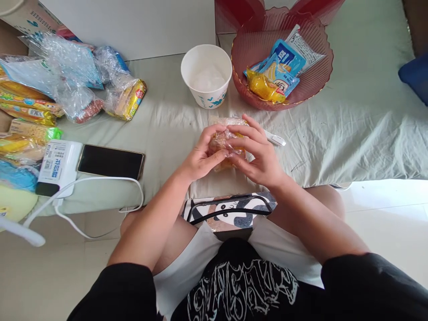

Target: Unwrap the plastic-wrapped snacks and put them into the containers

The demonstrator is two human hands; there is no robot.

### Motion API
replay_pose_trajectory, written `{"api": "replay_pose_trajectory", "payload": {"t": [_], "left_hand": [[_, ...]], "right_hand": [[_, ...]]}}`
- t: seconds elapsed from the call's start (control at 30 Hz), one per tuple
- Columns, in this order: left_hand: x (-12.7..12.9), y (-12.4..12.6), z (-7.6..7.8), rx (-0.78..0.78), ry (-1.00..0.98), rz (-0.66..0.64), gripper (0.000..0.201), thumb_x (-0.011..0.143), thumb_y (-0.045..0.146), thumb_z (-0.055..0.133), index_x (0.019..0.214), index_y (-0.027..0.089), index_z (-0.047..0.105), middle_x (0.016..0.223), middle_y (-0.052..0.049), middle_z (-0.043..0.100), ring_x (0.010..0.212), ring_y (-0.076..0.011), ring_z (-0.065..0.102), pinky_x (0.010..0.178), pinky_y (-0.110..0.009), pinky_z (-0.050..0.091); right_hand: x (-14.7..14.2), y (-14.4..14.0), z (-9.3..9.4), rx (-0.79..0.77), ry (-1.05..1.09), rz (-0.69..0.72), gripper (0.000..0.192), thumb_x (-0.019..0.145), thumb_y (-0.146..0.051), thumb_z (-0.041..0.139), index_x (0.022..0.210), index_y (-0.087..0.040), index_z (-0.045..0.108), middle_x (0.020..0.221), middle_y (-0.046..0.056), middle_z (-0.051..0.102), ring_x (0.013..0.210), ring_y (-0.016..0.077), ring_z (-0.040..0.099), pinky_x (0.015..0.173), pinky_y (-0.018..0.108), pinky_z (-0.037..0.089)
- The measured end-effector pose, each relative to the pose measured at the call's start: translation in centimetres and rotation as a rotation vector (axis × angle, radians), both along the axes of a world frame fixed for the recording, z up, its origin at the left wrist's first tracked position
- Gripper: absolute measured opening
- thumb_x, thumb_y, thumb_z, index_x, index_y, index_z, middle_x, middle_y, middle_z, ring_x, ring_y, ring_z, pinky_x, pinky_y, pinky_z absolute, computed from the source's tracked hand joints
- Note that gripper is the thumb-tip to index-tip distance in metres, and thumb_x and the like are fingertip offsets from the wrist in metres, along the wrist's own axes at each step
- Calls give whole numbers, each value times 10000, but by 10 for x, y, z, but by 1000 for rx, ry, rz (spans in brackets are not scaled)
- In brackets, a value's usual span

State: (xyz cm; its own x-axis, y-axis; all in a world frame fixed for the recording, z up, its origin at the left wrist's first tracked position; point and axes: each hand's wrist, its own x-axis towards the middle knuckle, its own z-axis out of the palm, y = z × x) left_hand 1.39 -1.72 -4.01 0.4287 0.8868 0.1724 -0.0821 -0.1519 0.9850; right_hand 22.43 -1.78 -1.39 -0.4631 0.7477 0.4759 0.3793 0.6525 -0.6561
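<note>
A pale green sheet covers the bed, and everything sits relative to the white paper cup standing on it. Far to the left of the cup lies a heap of wrapped snacks; just right of it, a red ribbed basket holds blue and yellow packets. Below and left of the cup, a dark phone lies flat beside a white power bank. Directly below the cup, both hands meet: the left hand and right hand pinch the crinkled clear wrapper of a small orange-brown snack packet, fingers curled around it, just above the sheet.
</note>
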Motion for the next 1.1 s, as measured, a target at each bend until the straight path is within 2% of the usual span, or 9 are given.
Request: {"api": "replay_pose_trajectory", "payload": {"t": [0.1,0.17,0.3,0.4,0.47,0.6,0.77,0.93,1.1], "left_hand": [[-3,-1,7,-38,25,-57,516,915,563,749,1353,358,567,1163,-26,686,895,-157,702,810,-317,639],[-5,-1,10,-5,68,-17,478,910,540,761,1306,315,613,1223,-51,686,963,-174,710,821,-299,635],[-16,3,7,157,147,210,447,897,540,775,1263,310,658,1269,-65,657,1033,-196,721,841,-302,646],[-29,9,1,300,197,403,488,878,607,769,1250,311,660,1252,-67,635,1045,-203,722,892,-333,653],[-36,12,-2,372,235,497,527,860,662,759,1232,302,662,1236,-70,618,1081,-216,713,931,-349,650],[-44,14,-4,443,269,574,535,873,690,725,1236,303,664,1207,-69,589,1118,-221,697,939,-342,646],[-44,13,-4,503,267,576,430,936,626,688,1242,324,688,1173,-64,587,1006,-181,699,859,-312,647],[-33,6,1,458,330,593,402,944,612,681,1194,300,718,1213,-91,604,1022,-206,695,852,-347,662],[-21,-1,7,438,385,519,382,960,615,649,1108,275,738,1284,-98,590,1076,-227,702,922,-408,669]], "right_hand": [[1,2,-1,0,50,-14,213,1019,-352,555,1157,-301,708,1377,39,705,1359,259,634,1327,619,299],[3,0,1,1,79,-46,222,1027,-344,538,1180,-290,690,1381,51,695,1381,261,613,1303,602,341],[13,-1,3,-34,14,-302,238,1008,-316,539,1201,-266,668,1284,102,701,1282,298,629,1167,566,477],[25,5,-7,-67,-199,-542,271,930,-293,612,1185,-239,683,1176,134,710,1144,339,635,1060,587,513],[35,12,-15,-73,-317,-603,292,877,-296,655,1154,-219,707,1183,160,704,1129,368,623,1020,610,513],[45,21,-17,-97,-314,-552,188,870,-296,641,1011,-212,731,1067,145,725,997,327,664,923,541,548],[20,2,8,-455,53,-305,252,1005,-438,554,1086,-211,627,883,54,746,696,174,670,692,337,562],[-17,-26,13,-700,320,-24,452,1022,-646,529,1118,-206,572,910,47,765,657,134,713,645,276,564],[-23,-27,10,-743,371,-13,503,1004,-679,543,1152,-201,594,961,55,789,689,132,734,646,261,555]]}}
